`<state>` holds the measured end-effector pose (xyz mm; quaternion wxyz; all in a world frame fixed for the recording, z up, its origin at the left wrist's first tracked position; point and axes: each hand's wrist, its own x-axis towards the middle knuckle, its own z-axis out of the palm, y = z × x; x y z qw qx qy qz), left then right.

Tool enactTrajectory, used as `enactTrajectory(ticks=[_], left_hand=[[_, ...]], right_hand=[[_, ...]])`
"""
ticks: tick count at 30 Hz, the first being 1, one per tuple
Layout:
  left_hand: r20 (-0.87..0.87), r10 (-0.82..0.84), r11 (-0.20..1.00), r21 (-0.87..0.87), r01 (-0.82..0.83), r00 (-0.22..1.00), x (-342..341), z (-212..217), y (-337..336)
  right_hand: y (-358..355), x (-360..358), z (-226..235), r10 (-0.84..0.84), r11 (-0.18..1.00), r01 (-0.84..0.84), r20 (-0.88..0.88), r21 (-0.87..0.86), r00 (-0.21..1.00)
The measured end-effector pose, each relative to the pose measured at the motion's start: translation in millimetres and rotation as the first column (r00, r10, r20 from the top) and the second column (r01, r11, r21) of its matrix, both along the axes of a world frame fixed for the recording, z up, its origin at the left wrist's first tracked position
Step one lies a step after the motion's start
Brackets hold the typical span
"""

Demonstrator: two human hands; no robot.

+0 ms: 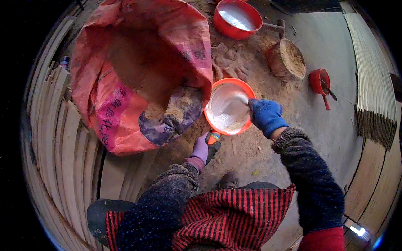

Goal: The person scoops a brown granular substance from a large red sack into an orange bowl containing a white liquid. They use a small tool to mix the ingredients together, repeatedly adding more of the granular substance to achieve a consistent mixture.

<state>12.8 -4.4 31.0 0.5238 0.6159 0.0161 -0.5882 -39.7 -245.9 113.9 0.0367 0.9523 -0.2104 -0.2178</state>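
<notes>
An orange basin (214,86) of white paste sits on the sawdust-covered floor in front of me. My right hand (265,115), in a blue glove, grips a thin stirring tool whose tip is in the paste. My left hand (202,149), in a purple glove, holds the basin's near rim by a small orange tab. A large red woven sack (121,96) stands open just left of the basin, with sawdust inside.
A second red basin (221,23) with white liquid stands at the back. A round wooden stump (286,60) and a small red scoop (319,81) lie to the right. Thin wood strips are stacked along the left (58,138) and right (374,96).
</notes>
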Motion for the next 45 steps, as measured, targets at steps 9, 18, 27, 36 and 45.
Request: enactTrajectory(ticks=[9,18,27,36,45], left_hand=[[-0.051,0.127,0.985,-0.109,-0.132,0.991,-5.3,-28.4,9.9],[0.037,0.095,0.988,-0.129,-0.089,0.995,-14.1,-37.0,11.6],[0.041,0.010,0.999,-0.044,-0.009,0.999,-3.3,-7.8,-1.9],[0.119,-0.001,0.999,-0.039,0.006,0.993,-1.0,-29.5,6.2],[0.017,0.027,0.997,-0.069,-0.025,0.999,1.1,-20.9,8.6]], right_hand=[[-15.1,12.7,7.4,0.065,0.997,-0.067,0.049,0.044,0.997],[-11.8,-2.4,2.6,0.086,0.996,-0.089,0.132,0.011,0.987],[-29.7,24.6,24.9,0.255,0.952,-0.219,0.155,-0.214,0.954],[18.2,-39.5,10.7,-0.630,0.144,0.672,-0.456,0.727,0.629],[30.4,-11.9,37.6,-0.732,-0.597,0.320,-0.663,0.736,0.160]])
